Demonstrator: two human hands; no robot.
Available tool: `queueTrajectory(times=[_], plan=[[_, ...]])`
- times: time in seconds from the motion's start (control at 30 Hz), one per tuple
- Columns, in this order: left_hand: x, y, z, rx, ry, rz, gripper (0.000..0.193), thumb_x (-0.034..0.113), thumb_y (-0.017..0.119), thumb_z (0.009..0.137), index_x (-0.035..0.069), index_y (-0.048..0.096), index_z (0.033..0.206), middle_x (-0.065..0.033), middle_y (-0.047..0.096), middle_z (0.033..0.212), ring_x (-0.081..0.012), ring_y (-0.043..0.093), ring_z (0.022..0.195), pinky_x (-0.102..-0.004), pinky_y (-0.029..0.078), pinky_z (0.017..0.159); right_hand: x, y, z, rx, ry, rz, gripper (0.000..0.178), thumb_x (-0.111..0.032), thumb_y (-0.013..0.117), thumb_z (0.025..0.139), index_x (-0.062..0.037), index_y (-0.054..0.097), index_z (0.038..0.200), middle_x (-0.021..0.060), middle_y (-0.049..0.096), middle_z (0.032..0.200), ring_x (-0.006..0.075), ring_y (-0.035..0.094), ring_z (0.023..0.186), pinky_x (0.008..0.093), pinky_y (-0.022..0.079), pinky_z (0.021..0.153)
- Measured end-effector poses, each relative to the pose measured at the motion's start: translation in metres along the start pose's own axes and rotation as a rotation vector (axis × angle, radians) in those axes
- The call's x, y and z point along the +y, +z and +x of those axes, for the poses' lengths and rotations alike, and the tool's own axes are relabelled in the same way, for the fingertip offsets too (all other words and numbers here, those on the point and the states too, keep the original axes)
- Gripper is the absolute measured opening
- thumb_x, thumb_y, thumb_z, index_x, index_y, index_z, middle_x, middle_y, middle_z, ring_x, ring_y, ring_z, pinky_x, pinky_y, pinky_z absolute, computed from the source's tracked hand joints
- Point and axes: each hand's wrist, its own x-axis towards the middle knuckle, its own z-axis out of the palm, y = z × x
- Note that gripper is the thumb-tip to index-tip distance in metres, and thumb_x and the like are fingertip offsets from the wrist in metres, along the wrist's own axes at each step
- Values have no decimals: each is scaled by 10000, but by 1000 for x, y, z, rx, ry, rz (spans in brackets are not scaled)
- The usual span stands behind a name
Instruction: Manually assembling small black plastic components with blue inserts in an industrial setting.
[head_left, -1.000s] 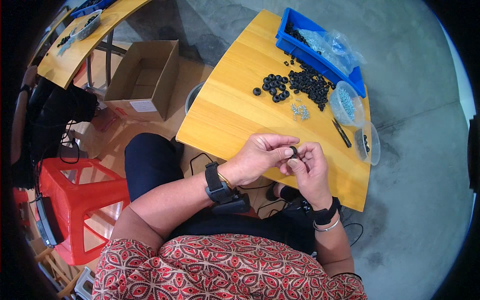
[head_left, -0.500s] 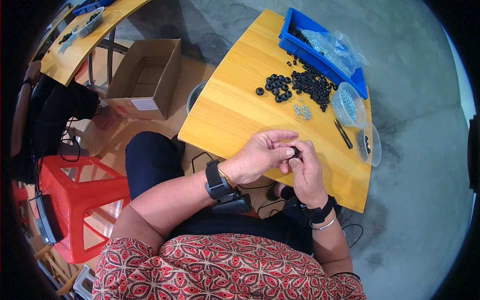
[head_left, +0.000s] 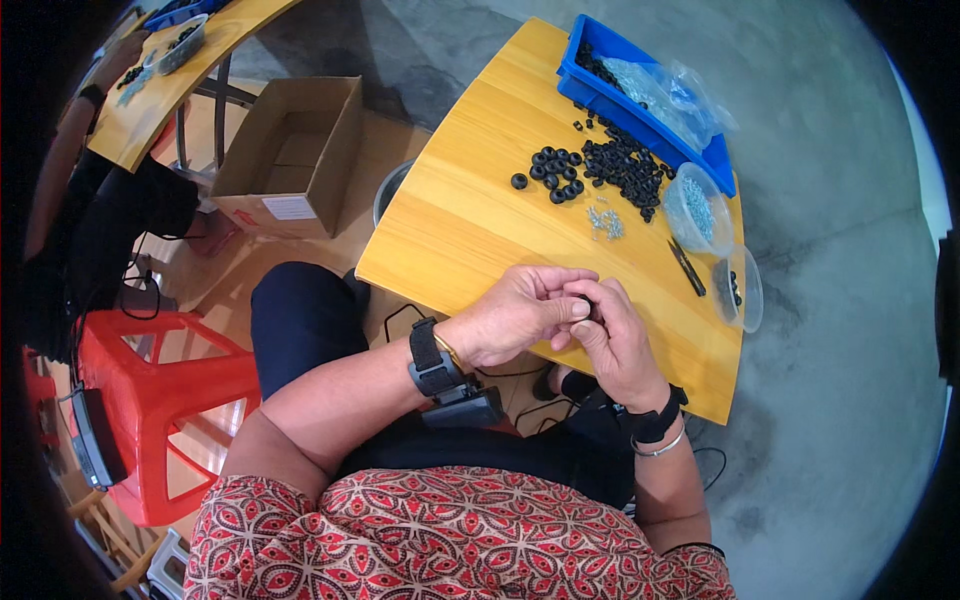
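Over the table's near edge, my left hand [head_left: 522, 312] and my right hand [head_left: 622, 345] meet with fingertips closed on a small black round part [head_left: 594, 311]. Most of that part is covered by my fingers. Beyond my hands lie a cluster of black round knobs [head_left: 556, 176], a heap of smaller black pieces [head_left: 628, 168] and a little pile of silvery screws [head_left: 605, 223]. To the right of my hands is a pair of black tweezers or snips [head_left: 687, 268]; its exact kind is hard to tell.
A blue bin [head_left: 640, 110] with black pieces and a plastic bag lines the table's far right. Near it stand a clear tub [head_left: 700, 208] of small bluish pieces and a clear lid [head_left: 745, 290]. At left are a cardboard box [head_left: 290, 165], a red stool [head_left: 165, 380] and another person's arm [head_left: 75, 140].
My right hand has turned slightly and its fingers now cover more of the black part. At the far left, the other person's hand has reached up onto their table.
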Motion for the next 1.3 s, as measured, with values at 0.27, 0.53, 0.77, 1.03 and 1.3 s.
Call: queueTrajectory(times=[0.27,0.53,0.77,1.03,1.3], plan=[[-1,0,2,30,-5,57,439,41,528,837,8,383,1250,-54,578,924,-82,515,668,-213,442,557,3,2,2,1,-18,-112,229,-96,519,809,-2,466,1010,161,473,892,309,508,808,349,416,712],[-3,12,-10,-71,248,300,900,54,759,621,93,224,1344,-62,468,1102,-157,476,998,-293,432,810,0,8,-10,139,-36,61,382,-363,437,882,-18,457,1044,141,518,881,253,548,749,313,431,658],[1,25,-10,-111,299,557,874,219,822,543,50,346,1256,-81,487,1130,-154,458,1063,-293,378,919,-4,16,-11,112,-140,27,323,-228,539,823,-33,452,1065,105,536,881,228,568,762,295,453,666],[-4,27,-12,-4,450,651,514,218,769,623,59,518,1042,-33,552,915,-107,524,852,-247,437,771,-6,20,-12,129,-186,35,265,-119,570,767,-36,495,1008,79,548,940,234,572,767,297,455,666],[2,24,-12,-5,461,765,493,221,770,637,33,523,1020,-55,580,953,-125,555,890,-259,448,796,-5,23,-9,190,-206,12,221,-143,567,772,-47,524,967,76,569,889,243,571,738,308,448,659]])
